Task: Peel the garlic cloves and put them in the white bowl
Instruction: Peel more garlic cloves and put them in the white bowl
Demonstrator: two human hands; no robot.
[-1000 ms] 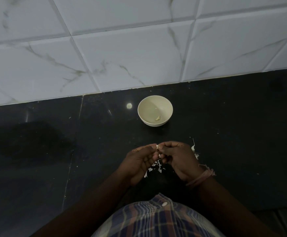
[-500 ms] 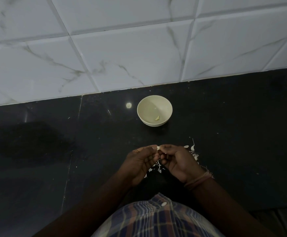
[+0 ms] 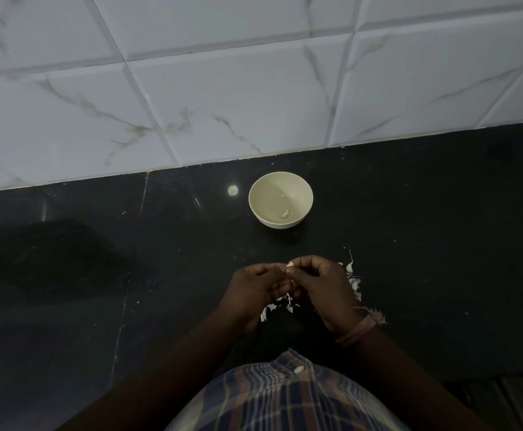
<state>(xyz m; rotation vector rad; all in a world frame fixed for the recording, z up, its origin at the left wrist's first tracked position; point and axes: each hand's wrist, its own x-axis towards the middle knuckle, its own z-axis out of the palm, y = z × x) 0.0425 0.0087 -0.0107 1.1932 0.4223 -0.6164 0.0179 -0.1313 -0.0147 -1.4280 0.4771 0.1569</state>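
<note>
Above the black polished stone surface (image 3: 409, 244), your left hand (image 3: 254, 290) and right hand (image 3: 325, 290) both pinch a small pale garlic clove (image 3: 289, 266) at the fingertips, fingers curled, same as a second ago. Little has shifted: your right thumb has edged up and the clove tip shows barer, so peeling is under way, not done. Round white bowl (image 3: 280, 199) sits well apart near the wall, one peeled yellowish clove (image 3: 285, 214) inside. White papery skins (image 3: 352, 281) lie beneath your hands.
</note>
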